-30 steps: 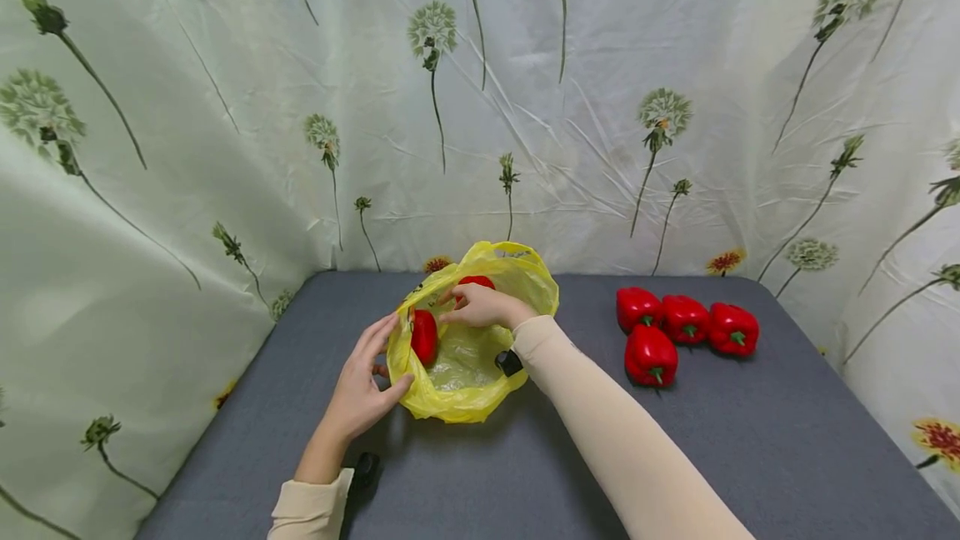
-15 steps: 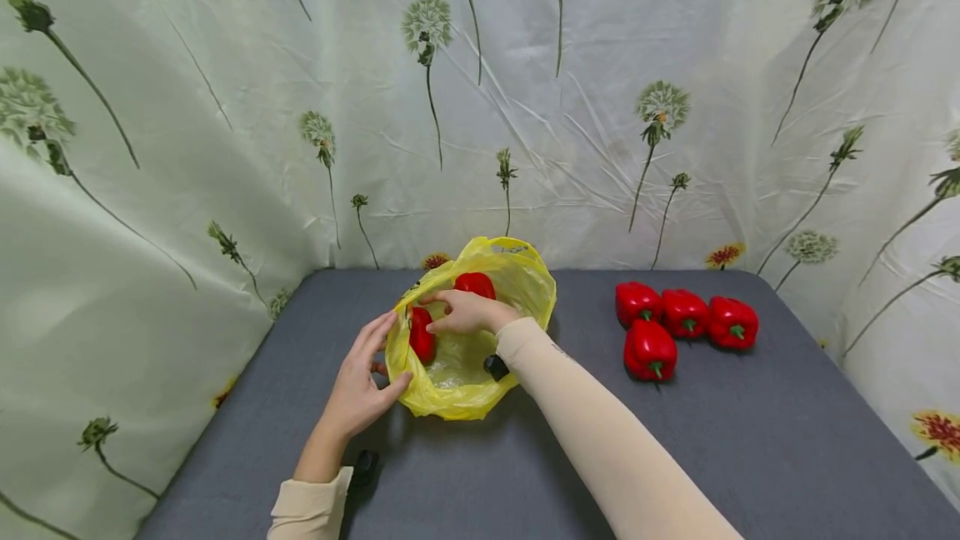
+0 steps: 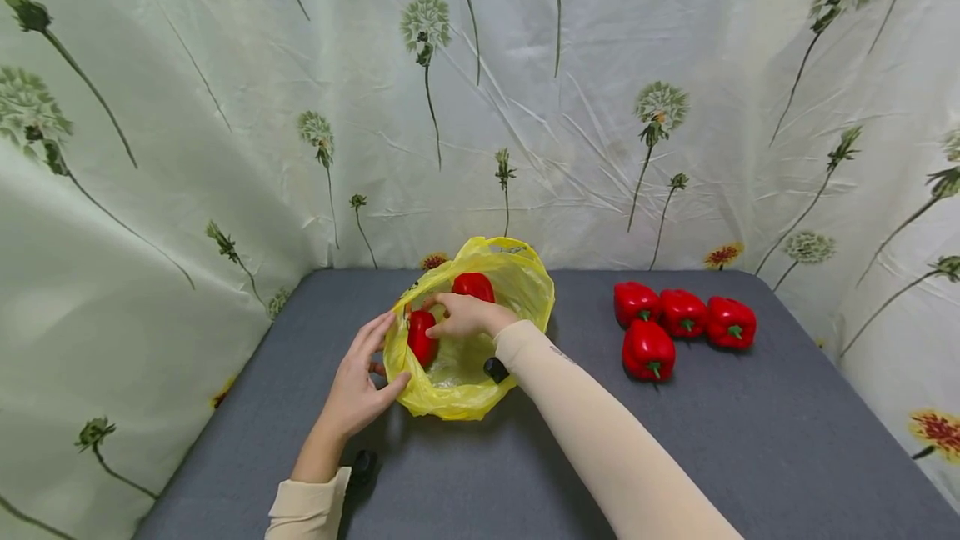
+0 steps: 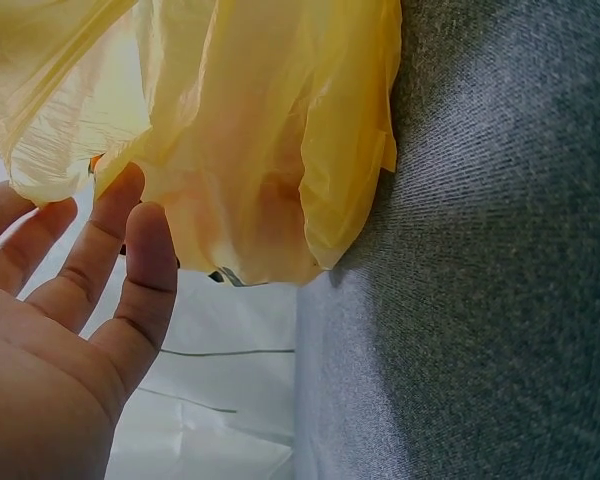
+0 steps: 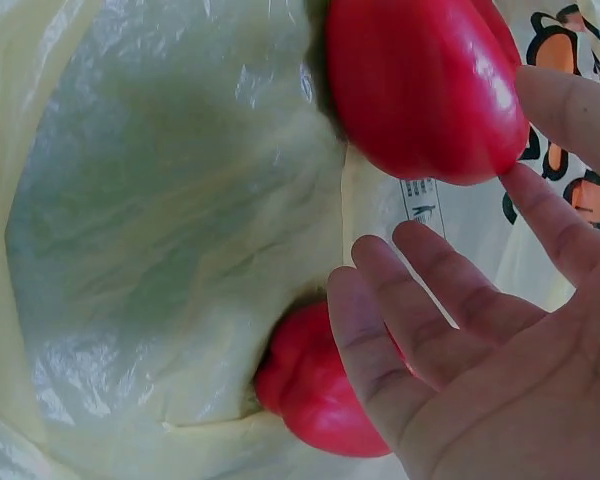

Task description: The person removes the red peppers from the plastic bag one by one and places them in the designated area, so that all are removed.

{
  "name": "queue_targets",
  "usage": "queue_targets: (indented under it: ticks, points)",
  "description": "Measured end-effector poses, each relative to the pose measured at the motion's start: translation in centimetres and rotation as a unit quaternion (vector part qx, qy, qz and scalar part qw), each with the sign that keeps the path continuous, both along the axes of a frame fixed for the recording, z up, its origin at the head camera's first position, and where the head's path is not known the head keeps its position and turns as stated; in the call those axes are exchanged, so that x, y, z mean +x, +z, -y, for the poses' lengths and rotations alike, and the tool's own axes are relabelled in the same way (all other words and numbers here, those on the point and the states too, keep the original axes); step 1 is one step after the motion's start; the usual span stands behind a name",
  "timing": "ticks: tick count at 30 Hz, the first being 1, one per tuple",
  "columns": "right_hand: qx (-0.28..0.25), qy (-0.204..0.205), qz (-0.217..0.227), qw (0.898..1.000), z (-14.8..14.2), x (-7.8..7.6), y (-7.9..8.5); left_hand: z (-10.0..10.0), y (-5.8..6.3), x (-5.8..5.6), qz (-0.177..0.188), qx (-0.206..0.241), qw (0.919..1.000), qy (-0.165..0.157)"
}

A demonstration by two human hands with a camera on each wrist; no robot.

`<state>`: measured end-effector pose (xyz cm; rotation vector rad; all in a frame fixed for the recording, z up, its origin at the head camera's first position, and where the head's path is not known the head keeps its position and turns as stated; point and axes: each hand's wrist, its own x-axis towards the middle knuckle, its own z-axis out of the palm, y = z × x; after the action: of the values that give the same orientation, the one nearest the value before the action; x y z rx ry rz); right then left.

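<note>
Head view, yellow bag (image 3: pixel 456 403) just touched by spread left hand (image 3: pixel 360 390), red pepper (image 3: pixel 422 340) inside sorta brushed by loosely spread right hand (image 3: pixel 467 315), four other peppers (image 3: pixel 681 317) parked right of both

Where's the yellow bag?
In the head view, the bag sits on the table, left of four loose peppers, with the left hand at its rim and the right hand inside.

The right hand (image 3: pixel 465 317) partly hides the far pepper (image 3: pixel 473 284) — dark print (image 3: pixel 514 250) across the yellow bag (image 3: pixel 450 404) is too small to read.
</note>
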<state>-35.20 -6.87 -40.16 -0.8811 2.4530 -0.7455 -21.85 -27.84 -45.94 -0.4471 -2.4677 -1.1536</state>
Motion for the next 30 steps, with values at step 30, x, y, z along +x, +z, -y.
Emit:
queue_targets:
  ticks: [30]
  points:
    - [-0.021,0.007,0.077,0.997,-1.4,0.6,0.4,0.0,-0.1,0.0,0.014,-0.004,0.9999,0.007]
